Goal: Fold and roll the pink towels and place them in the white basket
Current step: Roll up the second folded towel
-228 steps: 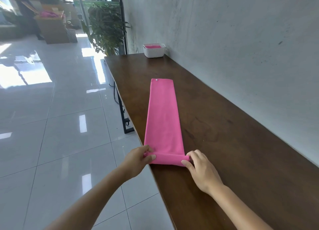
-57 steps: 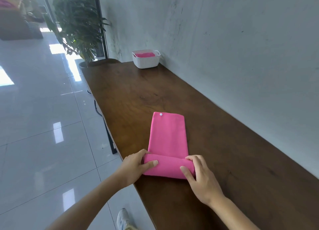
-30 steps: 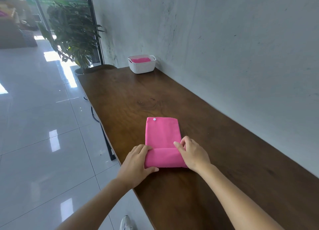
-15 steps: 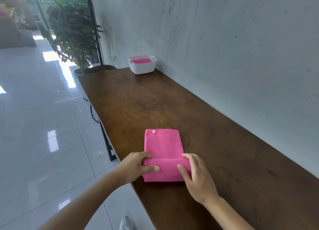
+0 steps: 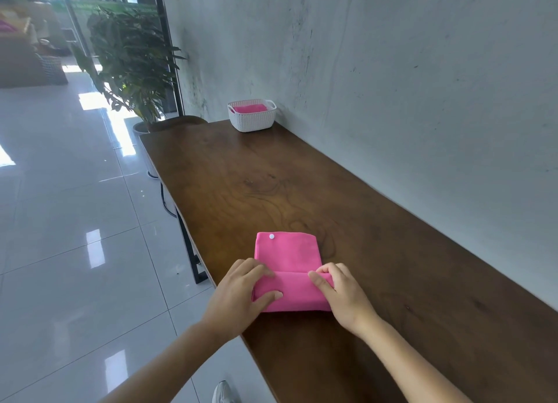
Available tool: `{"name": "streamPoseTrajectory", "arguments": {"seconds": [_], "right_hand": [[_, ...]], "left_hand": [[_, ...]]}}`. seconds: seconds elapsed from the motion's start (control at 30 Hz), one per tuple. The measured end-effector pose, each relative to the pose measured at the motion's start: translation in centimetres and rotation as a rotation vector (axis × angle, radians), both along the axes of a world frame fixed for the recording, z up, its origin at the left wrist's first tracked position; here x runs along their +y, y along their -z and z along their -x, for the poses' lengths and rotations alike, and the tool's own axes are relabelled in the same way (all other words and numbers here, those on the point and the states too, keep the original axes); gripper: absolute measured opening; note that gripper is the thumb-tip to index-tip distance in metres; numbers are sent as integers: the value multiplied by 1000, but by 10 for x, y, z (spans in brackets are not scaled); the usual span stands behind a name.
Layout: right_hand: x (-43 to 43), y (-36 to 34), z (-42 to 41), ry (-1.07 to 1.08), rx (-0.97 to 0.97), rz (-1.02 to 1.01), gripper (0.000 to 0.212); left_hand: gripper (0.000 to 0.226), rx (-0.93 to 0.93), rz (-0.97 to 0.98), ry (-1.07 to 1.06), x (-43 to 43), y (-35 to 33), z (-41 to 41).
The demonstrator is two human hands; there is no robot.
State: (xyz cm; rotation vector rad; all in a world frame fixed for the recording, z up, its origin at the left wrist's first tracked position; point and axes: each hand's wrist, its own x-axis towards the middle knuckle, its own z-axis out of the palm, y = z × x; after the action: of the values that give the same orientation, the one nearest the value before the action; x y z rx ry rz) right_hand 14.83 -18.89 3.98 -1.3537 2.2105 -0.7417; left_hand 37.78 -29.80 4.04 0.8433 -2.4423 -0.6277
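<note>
The tiled floor [image 5: 75, 221], left of frame, lies directly below the table [image 5: 392, 251] edge. The roll sits close to that edge, so a slip leftward would likely drop the cloth off the top. The left hand [image 5: 241, 294], lower centre, has its fingers curled over the left end of the roll and its thumb pressed on the near face; the grip looks firm. The white basket [image 5: 252, 120], upper centre, stands at the far end of the table by the wall, well apart from both hands. A second towel [image 5: 250, 108] already lies inside it. Judged risk: the carry is long, and a loose roll could unwind on the way. The pink towel [image 5: 290, 269], lower centre, is rolled at its near part, with a short flat tail lying beyond toward the basket. A white snap [image 5: 271, 236] sits near the tail's far left corner. Judged risk: an uneven push from the two hands would skew the roll into a cone, and the snap may bulge under the last turn. The right hand [image 5: 341, 297], just right of the roll's middle, has its fingers curled over the right end and its thumb on top, pinching the cloth. If either hand lets go before the tail is wrapped, the soft cloth would probably spring open.
</note>
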Motion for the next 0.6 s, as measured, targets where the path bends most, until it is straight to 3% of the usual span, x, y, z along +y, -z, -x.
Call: {"name": "streamPoseTrajectory", "arguments": {"seconds": [0.2,0.37,0.5,0.6], "right_hand": [[-26,-8,9,59,-3,-62,55],[-30,-5,2,73,152,120,43],[-14,2,-8,33,198,220,59],[2,7,-16,-5,185,265,67]], "left_hand": [[73,-145,-4,22,-5,6,-1],[58,-165,-53,-3,-12,-3,6],[47,-232,-114,16,-19,-13,8],[44,-234,-273,58,-28,-15,4]]}}
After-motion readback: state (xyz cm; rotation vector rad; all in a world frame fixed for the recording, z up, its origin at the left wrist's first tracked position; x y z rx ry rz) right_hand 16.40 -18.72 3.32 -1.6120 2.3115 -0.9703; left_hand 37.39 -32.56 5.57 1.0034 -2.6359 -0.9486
